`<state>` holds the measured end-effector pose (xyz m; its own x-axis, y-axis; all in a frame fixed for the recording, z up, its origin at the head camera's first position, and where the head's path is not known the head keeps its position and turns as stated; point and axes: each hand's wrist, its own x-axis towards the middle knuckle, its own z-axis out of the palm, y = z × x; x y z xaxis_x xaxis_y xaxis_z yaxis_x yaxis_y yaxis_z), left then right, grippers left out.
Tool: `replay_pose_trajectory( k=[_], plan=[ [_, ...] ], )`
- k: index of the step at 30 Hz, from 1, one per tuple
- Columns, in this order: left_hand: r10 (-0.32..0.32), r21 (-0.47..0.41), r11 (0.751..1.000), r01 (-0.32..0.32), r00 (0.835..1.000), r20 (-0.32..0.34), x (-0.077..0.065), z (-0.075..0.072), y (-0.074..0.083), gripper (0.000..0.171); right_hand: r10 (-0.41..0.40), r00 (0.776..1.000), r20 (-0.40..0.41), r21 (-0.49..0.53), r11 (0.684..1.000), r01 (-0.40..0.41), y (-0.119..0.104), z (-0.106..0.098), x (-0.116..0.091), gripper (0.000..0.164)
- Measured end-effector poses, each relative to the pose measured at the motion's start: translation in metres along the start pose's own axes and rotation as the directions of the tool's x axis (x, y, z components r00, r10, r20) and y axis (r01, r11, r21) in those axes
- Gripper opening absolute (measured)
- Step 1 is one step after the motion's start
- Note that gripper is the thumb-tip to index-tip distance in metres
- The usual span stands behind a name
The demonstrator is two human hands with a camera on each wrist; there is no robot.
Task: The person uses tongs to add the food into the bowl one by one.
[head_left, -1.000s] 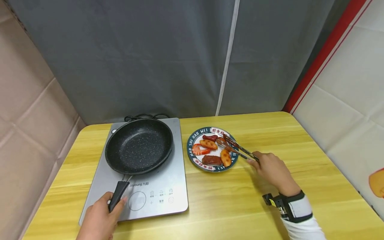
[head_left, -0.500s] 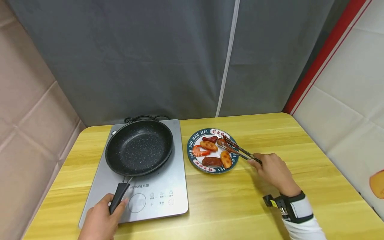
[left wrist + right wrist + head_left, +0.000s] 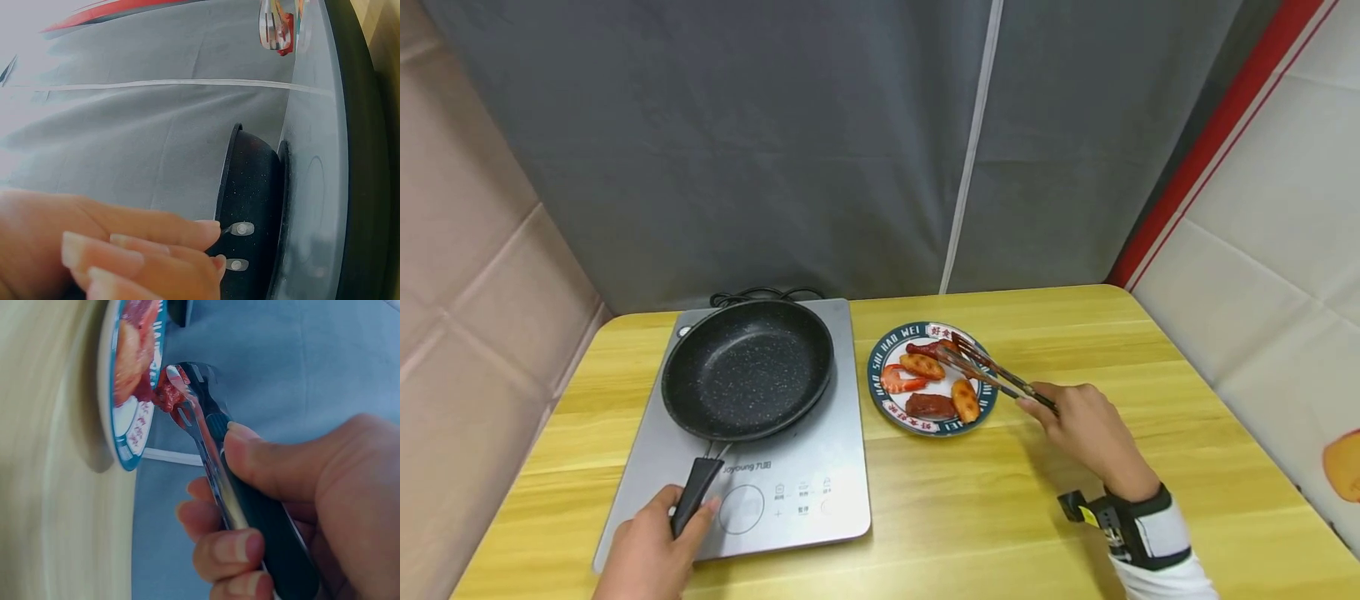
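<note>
In the head view, my left hand (image 3: pixel 651 542) grips the black handle (image 3: pixel 697 492) of a speckled black frying pan (image 3: pixel 748 367). The pan rests on a silver induction cooker (image 3: pixel 805 533). My right hand (image 3: pixel 1090 433) holds metal tongs (image 3: pixel 1000 375) with dark grips. Their tips reach over the right side of a blue-rimmed plate (image 3: pixel 877 392). Seen from the right wrist, the tips close about a dark red piece of food (image 3: pixel 167 394) at the plate's edge. Also on the plate lie an orange-red shrimp (image 3: pixel 901 379), a brown sausage-like piece (image 3: pixel 929 406) and two golden-brown pieces (image 3: pixel 965 401).
Behind the cooker lies a black cable (image 3: pixel 767 292). A grey curtain (image 3: pixel 775 150) rises along the back of the yellow wooden table (image 3: pixel 940 508). Pale walls stand at left and right. My right wrist wears a black strap (image 3: pixel 1138 525).
The tongs' tips have shifted slightly left across the plate, and the reddish piece between them has moved with them. My left hand stays on the pan handle.
</note>
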<state>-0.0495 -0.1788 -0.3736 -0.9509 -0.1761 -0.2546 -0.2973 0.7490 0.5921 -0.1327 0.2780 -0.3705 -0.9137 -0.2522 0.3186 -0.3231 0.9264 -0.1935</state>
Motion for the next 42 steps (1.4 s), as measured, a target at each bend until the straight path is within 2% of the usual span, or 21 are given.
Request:
replay_pose_trajectory(
  k=[4, 11, 20, 32, 39, 42],
  plan=[
    [0.008, 0.017, 1.0, -0.008, 1.0, -0.006, 0.0, -0.001, 0.0, 0.03, -0.012, 1.0, -0.005, 0.008, 1.0, 0.012, -0.004, -0.002, 0.002, 0.023],
    [-0.013, -0.004, 1.0, 0.013, 1.0, 0.001, 0.0, -0.001, 0.002, 0.032, -0.041, 0.999, -0.008, 0.04, 0.998, 0.041, -0.017, -0.007, 0.011, 0.02],
    [-0.003, 0.001, 1.0, 0.003, 1.0, -0.017, -0.001, -0.001, 0.003, 0.032, -0.048, 0.999, -0.002, 0.089, 0.995, 0.048, -0.038, -0.007, 0.024, 0.037],
    [-0.01, -0.009, 1.0, 0.01, 1.0, -0.018, -0.003, 0.001, 0.006, 0.033, -0.126, 0.991, -0.051, 0.149, 0.98, 0.133, -0.071, -0.005, 0.045, 0.034],
    [-0.016, -0.012, 1.0, 0.016, 1.0, -0.022, -0.004, 0.0, 0.007, 0.033, -0.127, 0.991, -0.046, 0.191, 0.973, 0.133, -0.088, -0.004, 0.054, 0.036],
    [-0.016, -0.011, 1.0, 0.016, 1.0, -0.023, -0.004, 0.0, 0.006, 0.033, -0.154, 0.986, -0.057, 0.212, 0.964, 0.163, -0.095, 0.0, 0.059, 0.034]
  ],
)
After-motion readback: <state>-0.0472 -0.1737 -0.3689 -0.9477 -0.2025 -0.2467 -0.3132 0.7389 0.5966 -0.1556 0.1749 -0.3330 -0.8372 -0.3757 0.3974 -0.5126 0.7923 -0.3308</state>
